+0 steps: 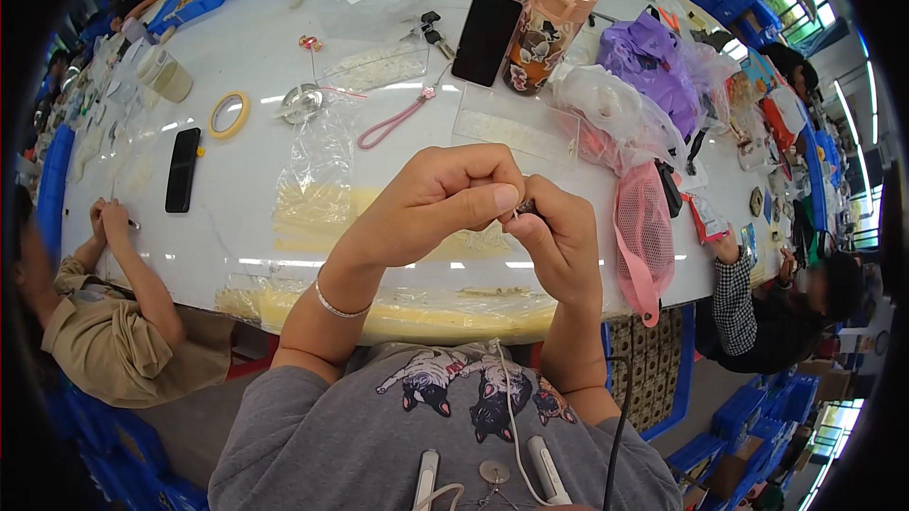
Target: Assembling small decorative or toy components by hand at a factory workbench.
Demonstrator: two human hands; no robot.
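Both my hands meet above the near part of the white table (256, 75). My left hand (445, 194) is closed, its thumb and forefinger pinched together at the fingertips. Against it, my right hand (564, 236) is closed too, with thumb and bent forefinger around a small dark piece (526, 207). A tiny pale bit shows between the thumb tips. What exactly the fingers hold is too small to make out. Below the hands, yellowish film (417, 317) covers the table's near edge.
A black phone (487, 39) and a patterned bottle (549, 33) stand beyond my hands. Rightward are a purple bag (649, 66) and a pink mesh pouch (644, 236). Leftward lie a tape roll (228, 115) and another phone (183, 170). People sit at both sides.
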